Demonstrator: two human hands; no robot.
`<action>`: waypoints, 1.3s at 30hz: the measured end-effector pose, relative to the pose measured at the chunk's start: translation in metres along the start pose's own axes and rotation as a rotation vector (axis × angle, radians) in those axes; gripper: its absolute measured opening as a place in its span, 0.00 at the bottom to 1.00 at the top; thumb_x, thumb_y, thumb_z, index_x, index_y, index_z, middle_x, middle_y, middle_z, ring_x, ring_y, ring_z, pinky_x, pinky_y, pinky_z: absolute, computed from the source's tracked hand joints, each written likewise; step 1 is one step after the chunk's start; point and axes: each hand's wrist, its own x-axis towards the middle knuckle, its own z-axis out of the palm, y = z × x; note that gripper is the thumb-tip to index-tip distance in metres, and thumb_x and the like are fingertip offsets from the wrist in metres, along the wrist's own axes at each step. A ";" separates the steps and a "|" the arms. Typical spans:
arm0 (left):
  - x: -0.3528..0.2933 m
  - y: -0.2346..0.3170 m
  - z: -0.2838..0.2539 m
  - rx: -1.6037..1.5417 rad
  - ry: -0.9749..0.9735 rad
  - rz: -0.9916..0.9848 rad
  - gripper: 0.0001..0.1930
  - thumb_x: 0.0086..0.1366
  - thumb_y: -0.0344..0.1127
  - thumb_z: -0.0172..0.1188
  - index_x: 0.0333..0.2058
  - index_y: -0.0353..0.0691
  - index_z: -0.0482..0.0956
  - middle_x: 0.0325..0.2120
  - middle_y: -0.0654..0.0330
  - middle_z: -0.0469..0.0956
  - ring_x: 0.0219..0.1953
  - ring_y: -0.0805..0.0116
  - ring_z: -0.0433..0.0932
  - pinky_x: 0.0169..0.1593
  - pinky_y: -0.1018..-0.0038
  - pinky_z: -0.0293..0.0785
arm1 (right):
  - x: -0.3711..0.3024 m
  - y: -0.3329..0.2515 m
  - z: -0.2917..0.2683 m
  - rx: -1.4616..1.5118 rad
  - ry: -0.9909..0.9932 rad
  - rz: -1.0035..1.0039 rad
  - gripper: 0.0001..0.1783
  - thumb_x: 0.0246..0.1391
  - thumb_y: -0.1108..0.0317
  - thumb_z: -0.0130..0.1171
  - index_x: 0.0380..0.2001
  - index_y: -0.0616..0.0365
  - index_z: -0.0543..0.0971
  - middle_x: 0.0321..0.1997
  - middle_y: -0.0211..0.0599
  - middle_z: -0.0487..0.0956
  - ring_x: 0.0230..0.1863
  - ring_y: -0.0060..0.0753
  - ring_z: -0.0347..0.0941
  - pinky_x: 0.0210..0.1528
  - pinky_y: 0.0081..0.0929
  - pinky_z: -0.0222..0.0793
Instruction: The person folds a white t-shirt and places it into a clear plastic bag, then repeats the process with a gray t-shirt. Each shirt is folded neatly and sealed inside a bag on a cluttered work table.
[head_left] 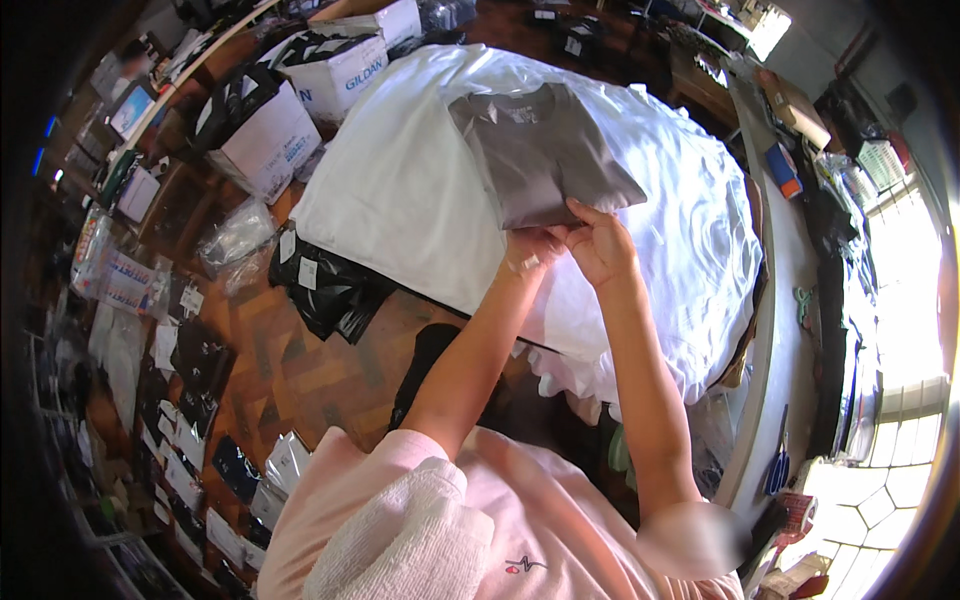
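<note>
Strong daylight pours in from the window (905, 300) at the right, blown out to white glare there, and it brightens the white cloth (400, 180) while the floor (290, 370) away from the window sits dim and shadowed. Straight lines bow toward the black rim, and things near the rim smear softly out of focus.
</note>
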 end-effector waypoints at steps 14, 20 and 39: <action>0.012 -0.029 0.033 0.341 0.008 0.014 0.32 0.62 0.60 0.39 0.56 0.43 0.63 0.54 0.52 0.64 0.52 0.44 0.66 0.55 0.45 0.59 | 0.036 0.027 0.000 0.139 0.034 -0.187 0.22 0.56 0.79 0.46 0.54 0.59 0.61 0.59 0.43 0.62 0.58 0.41 0.60 0.55 0.50 0.59; 0.015 0.006 -0.007 -0.156 0.089 -0.119 0.30 0.64 0.57 0.36 0.56 0.44 0.63 0.54 0.52 0.65 0.53 0.46 0.66 0.56 0.45 0.57 | 0.094 0.035 -0.028 0.101 0.003 -0.080 0.24 0.56 0.77 0.49 0.56 0.59 0.58 0.59 0.41 0.61 0.58 0.43 0.59 0.62 0.52 0.44; -0.117 -0.059 0.134 1.562 1.007 -0.075 0.19 0.60 0.48 0.56 0.35 0.34 0.76 0.29 0.59 0.77 0.30 0.72 0.77 0.32 0.76 0.76 | -0.094 0.013 -0.024 -1.402 -0.110 -0.563 0.08 0.48 0.78 0.55 0.32 0.58 0.80 0.34 0.37 0.77 0.34 0.32 0.71 0.37 0.28 0.68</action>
